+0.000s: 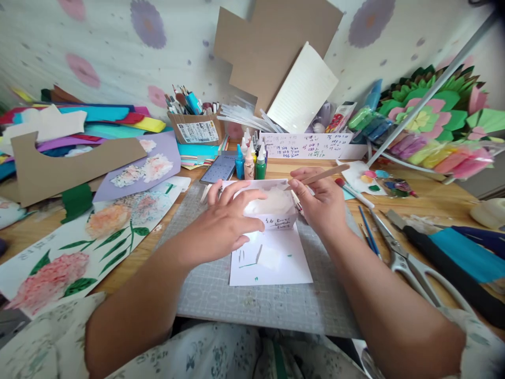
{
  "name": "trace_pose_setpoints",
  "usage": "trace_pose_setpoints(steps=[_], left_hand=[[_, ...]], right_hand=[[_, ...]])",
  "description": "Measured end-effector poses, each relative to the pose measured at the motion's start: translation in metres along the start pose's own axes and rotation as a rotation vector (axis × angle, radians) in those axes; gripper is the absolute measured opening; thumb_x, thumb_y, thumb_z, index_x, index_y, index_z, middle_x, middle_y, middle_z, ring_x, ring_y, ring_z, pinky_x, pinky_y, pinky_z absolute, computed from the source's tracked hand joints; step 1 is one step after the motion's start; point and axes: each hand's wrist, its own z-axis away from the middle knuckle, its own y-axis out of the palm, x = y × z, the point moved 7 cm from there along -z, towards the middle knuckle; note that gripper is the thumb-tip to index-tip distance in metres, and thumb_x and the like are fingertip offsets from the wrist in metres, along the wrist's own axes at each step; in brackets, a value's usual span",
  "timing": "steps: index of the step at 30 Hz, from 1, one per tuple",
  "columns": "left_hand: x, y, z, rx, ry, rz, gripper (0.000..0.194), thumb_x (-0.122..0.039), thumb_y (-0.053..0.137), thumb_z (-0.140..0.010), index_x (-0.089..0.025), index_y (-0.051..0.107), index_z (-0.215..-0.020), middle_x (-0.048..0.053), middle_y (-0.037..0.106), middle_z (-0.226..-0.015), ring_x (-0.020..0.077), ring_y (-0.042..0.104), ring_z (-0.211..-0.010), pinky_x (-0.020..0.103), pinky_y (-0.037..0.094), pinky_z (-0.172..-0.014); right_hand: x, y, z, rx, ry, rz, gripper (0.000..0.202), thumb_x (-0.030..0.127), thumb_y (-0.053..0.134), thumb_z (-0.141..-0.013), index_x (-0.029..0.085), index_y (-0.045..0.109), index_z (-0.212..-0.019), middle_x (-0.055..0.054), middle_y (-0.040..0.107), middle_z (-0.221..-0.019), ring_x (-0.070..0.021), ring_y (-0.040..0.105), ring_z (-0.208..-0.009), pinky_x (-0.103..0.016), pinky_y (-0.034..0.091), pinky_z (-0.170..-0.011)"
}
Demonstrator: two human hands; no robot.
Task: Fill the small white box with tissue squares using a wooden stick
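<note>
My right hand (pixel 317 202) pinches a flat wooden craft stick (pixel 325 175), which slants down to the left. The stick's lower end is over a small white paper box (pixel 282 222) with handwriting on its front wall. A pale whitish material (pixel 278 202) covers part of the inside of this box. Fingers spread, my left hand (pixel 221 226) reaches over the box's left side; whether it touches the wall cannot be made out. Under the box lies a white sheet of paper (pixel 272 271) with a few green and grey marks.
A grey cutting mat (pixel 213 295) lies beneath the paper. Small paint bottles (pixel 249 166) stand behind the box, near a phone (pixel 221 168). Scissors (pixel 402 258) and brushes (pixel 369 231) lie at right. Flower pictures (pixel 106 221) and coloured sheets (pixel 118 116) are at left.
</note>
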Motion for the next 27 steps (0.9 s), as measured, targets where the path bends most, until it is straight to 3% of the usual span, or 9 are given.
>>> trace_pose_setpoints(steps=[3, 7, 17, 20, 22, 24, 27], left_hand=[[-0.002, 0.013, 0.004, 0.038, -0.001, -0.081, 0.03, -0.012, 0.061, -0.086, -0.035, 0.069, -0.103, -0.001, 0.036, -0.155, 0.0381, 0.012, -0.149, 0.071, -0.005, -0.111], [0.001, 0.028, 0.013, 0.061, -0.005, -0.126, 0.023, -0.019, 0.057, -0.092, -0.035, 0.068, -0.105, -0.003, 0.034, -0.158, 0.0394, 0.011, -0.149, 0.073, -0.01, -0.109], [0.004, 0.032, 0.022, -0.138, -0.023, -0.077, 0.025, -0.012, 0.057, -0.088, -0.028, 0.068, -0.072, -0.003, 0.062, -0.132, 0.0312, 0.036, -0.139, 0.066, -0.009, -0.113], [0.008, 0.017, 0.025, -0.23, -0.188, 0.075, 0.021, -0.011, 0.057, -0.084, -0.024, 0.068, -0.072, 0.003, 0.067, -0.121, 0.0317, 0.042, -0.132, 0.066, 0.001, -0.112], [0.014, 0.008, 0.029, -0.291, -0.342, 0.329, 0.012, -0.014, 0.059, -0.08, -0.021, 0.065, -0.074, 0.007, 0.069, -0.109, 0.0286, 0.054, -0.117, 0.06, 0.023, -0.109], [0.018, 0.003, 0.03, -0.331, -0.461, 0.555, 0.007, -0.019, 0.056, -0.082, -0.018, 0.062, -0.078, 0.006, 0.069, -0.09, 0.0215, 0.061, -0.09, 0.045, 0.046, -0.089], [0.019, -0.004, 0.026, -0.381, -0.571, 0.766, 0.011, -0.026, 0.053, -0.085, -0.017, 0.058, -0.081, 0.001, 0.063, -0.072, 0.0148, 0.057, -0.066, 0.028, 0.046, -0.061]], right_hand=[[-0.002, 0.005, 0.001, 0.019, -0.002, -0.013, 0.014, 0.032, 0.063, -0.085, 0.023, 0.068, -0.076, -0.007, 0.074, -0.095, -0.0238, 0.068, -0.093, -0.042, 0.052, -0.085], [-0.006, 0.01, 0.001, 0.04, 0.001, -0.053, 0.015, 0.03, 0.062, -0.085, 0.021, 0.067, -0.074, -0.008, 0.074, -0.093, -0.024, 0.068, -0.092, -0.041, 0.051, -0.085], [-0.011, 0.009, -0.002, 0.018, 0.056, -0.152, 0.014, 0.033, 0.064, -0.08, 0.022, 0.067, -0.071, -0.007, 0.073, -0.088, -0.025, 0.067, -0.091, -0.042, 0.05, -0.088], [-0.012, 0.008, -0.002, 0.005, 0.089, -0.245, 0.014, 0.034, 0.067, -0.078, 0.022, 0.067, -0.071, -0.006, 0.073, -0.088, -0.0247, 0.066, -0.093, -0.043, 0.049, -0.091], [-0.009, 0.01, -0.001, 0.012, 0.106, -0.35, 0.017, 0.036, 0.067, -0.079, 0.022, 0.066, -0.07, -0.006, 0.073, -0.087, -0.0232, 0.066, -0.092, -0.043, 0.049, -0.091], [-0.001, 0.014, 0.001, 0.047, 0.119, -0.484, 0.022, 0.039, 0.065, -0.081, 0.022, 0.064, -0.069, -0.005, 0.073, -0.085, -0.0211, 0.068, -0.09, -0.041, 0.052, -0.086], [0.016, 0.022, 0.007, 0.147, 0.143, -0.665, 0.023, 0.042, 0.063, -0.084, 0.021, 0.065, -0.073, -0.004, 0.074, -0.088, -0.0192, 0.072, -0.083, -0.04, 0.057, -0.079]])
